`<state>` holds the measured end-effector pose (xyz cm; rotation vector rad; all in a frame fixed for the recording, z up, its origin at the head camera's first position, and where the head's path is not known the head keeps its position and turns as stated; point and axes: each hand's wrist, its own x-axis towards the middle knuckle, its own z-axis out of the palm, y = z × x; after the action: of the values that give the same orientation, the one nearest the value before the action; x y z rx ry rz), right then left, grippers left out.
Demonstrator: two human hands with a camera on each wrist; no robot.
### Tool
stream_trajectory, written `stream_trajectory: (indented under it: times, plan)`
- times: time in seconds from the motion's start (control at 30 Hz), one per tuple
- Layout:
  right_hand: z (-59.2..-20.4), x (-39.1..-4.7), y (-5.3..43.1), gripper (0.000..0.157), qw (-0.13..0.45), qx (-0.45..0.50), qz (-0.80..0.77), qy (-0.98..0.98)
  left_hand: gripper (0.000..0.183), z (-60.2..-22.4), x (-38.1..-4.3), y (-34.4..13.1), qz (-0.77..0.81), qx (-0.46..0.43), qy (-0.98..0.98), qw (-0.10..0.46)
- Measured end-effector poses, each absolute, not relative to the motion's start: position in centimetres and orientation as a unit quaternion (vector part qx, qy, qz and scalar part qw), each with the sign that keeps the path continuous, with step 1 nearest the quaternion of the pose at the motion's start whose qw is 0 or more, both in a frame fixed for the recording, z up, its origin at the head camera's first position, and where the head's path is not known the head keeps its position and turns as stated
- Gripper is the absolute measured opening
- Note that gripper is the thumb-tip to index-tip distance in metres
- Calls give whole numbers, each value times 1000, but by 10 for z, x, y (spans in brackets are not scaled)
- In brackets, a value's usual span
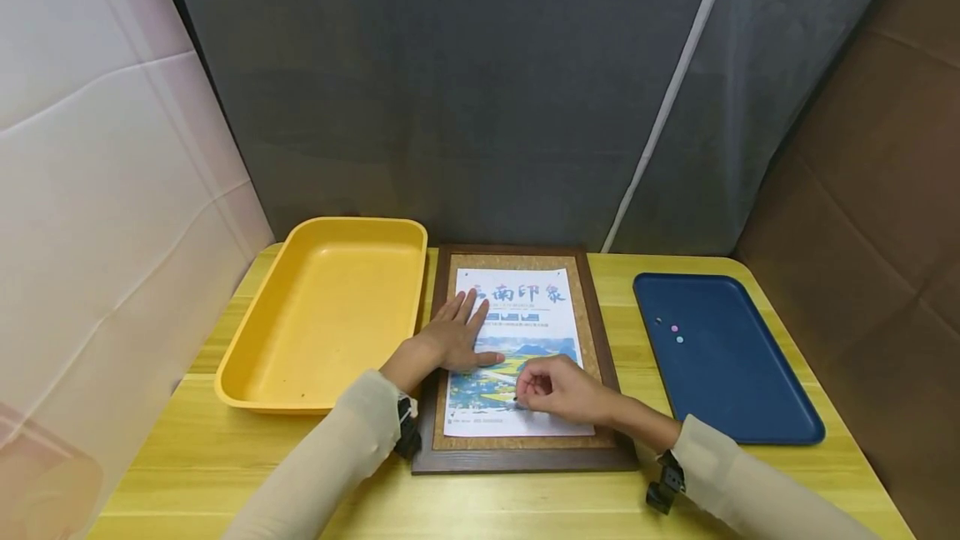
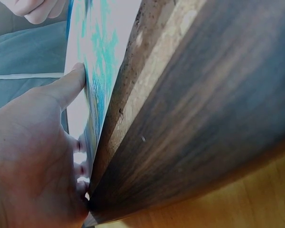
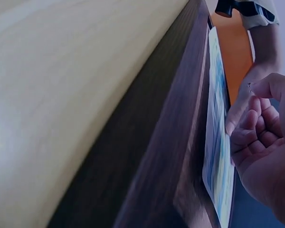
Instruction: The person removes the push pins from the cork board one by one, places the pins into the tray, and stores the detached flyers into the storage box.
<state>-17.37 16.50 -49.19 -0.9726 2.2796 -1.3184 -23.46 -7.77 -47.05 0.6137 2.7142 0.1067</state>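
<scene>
A printed poster [image 1: 551,423] with blue lettering and a landscape picture lies on a cork board [image 1: 592,340] in a dark wooden frame [image 1: 525,461]. Small dark pins [image 1: 558,273] show at the poster's upper corners. My left hand [image 1: 453,340] rests on the left side of the poster, its fingers spread toward the lettering and the thumb across the picture. Over the poster's lower part, my right hand [image 1: 558,390] has curled fingers. Between thumb and forefinger it pinches a tiny pin [image 3: 250,87], mostly hidden by the fingertips.
On the left of the wooden table [image 1: 285,473] stands a yellow tray [image 1: 322,402]. A dark blue tray [image 1: 742,373] is at the right, with a few tiny coloured pins [image 1: 679,340] near its left edge. Grey cloth [image 1: 450,107] hangs behind the table.
</scene>
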Motion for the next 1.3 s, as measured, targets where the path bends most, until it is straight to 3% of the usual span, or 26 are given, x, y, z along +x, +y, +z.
stream_trajectory:
  times: [0.27, 0.83, 1.3]
  plan:
    - [-482, -180, 182, 7, 157, -334, -455, 810, 106, -471, -235, -78, 43, 216, 959, 178]
    - [-475, -201, 214, 10, 99, -373, -444, 808, 105, -471, -234, -79, 49, 222, 957, 180]
    - [-468, -210, 237, 6, 103, -325, -452, 825, 105, -470, -234, -79, 47, 227, 956, 179]
